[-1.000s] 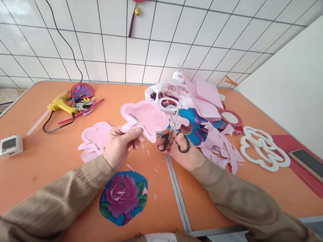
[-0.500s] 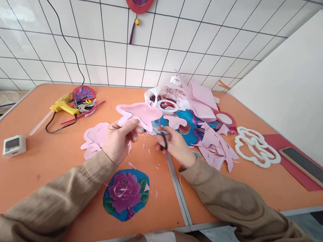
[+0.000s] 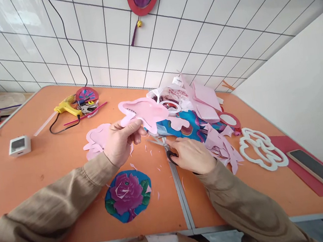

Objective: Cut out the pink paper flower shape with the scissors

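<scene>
My left hand [image 3: 125, 139] pinches the lower edge of a pink cut-out [image 3: 148, 111] with a wavy outline, held up above the table. Black-handled scissors [image 3: 171, 155] are in my right hand [image 3: 194, 153], their blades pointing left, just below the cut-out and apart from it. Behind my left hand lie more pink cut-outs [image 3: 97, 139], partly covered by it. Nearer to me rests a piece of blue cloth with a purple flower [image 3: 128, 196], small pink snippets on and around it.
A yellow glue gun [image 3: 68, 106] and a small white box [image 3: 19, 146] stand at left. Pink scraps [image 3: 223, 144], blue flowered cloth [image 3: 191, 137] and a plastic bag [image 3: 175, 91] crowd the back right. White cloud-shaped frames [image 3: 260, 149] lie right, beside a dark bar [image 3: 320, 173].
My right hand has moved right and toward me with the scissors, away from the pink cut-out. The blades now point left. My left hand keeps its hold; the view has shifted slightly.
</scene>
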Demonstrator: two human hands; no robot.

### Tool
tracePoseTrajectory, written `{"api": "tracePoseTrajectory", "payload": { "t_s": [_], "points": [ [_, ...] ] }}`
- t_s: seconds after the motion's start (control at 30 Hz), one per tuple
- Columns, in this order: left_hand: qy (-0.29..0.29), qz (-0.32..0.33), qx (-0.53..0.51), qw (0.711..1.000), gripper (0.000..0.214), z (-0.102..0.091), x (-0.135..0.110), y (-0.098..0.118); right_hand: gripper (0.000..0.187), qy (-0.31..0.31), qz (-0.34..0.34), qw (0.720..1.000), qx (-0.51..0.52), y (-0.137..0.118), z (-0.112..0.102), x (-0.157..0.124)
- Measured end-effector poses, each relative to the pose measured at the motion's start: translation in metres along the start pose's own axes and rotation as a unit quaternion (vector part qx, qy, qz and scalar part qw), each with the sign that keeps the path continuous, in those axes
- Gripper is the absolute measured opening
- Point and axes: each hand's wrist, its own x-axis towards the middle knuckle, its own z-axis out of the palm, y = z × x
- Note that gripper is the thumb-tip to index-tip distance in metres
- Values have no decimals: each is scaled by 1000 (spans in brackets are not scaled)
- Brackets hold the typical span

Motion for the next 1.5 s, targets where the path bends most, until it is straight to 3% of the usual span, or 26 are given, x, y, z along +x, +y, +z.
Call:
{"api": "tracePoseTrajectory", "payload": {
  "t_s": [0.47,0.7,1.07,1.33,1.5],
  "points": [
    [-34,-24,-7,999,22,3,-5,-5,34,-55,-46,995,-62,2,-6,-11],
    [-35,-24,-7,999,24,3,-6,-9,46,-41,-76,992,-88,-1,-5,-12],
    [-33,-39,-8,999,25,3,-6,-12,72,-12,-79,997,-9,3,7,-10],
    [-40,-40,-24,998,26,6,-9,-11,29,-16,-137,990,25,9,1,-14],
    [-40,-37,-21,998,26,6,-10,-10,54,1,-164,986,40,12,3,-11]
  ]
}}
